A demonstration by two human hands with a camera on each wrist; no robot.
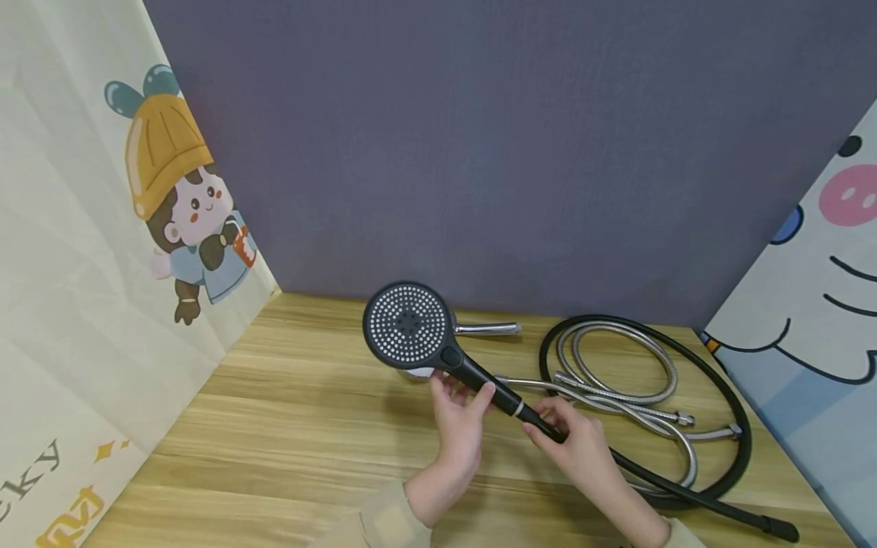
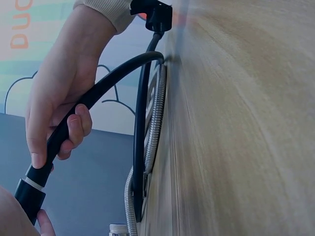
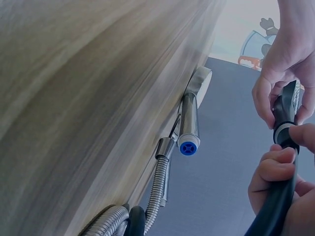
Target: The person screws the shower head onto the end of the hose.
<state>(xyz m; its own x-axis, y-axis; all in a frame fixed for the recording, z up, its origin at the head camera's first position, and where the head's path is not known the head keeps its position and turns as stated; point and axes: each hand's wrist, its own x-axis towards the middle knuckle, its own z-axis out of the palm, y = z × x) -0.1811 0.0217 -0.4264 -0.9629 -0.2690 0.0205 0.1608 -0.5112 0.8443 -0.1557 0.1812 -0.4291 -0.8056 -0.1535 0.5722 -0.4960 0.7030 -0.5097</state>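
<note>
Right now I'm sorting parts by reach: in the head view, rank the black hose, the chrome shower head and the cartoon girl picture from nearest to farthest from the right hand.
1. black hose, gripped in the right hand.
2. chrome shower head, behind on the table.
3. cartoon girl picture, far left wall.

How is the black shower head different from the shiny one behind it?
The black shower head is held up by the left hand and right hand; the chrome shower head lies on the table. The black one has the black hose at its handle; the chrome one's end is bare. Both have long handles.
</note>
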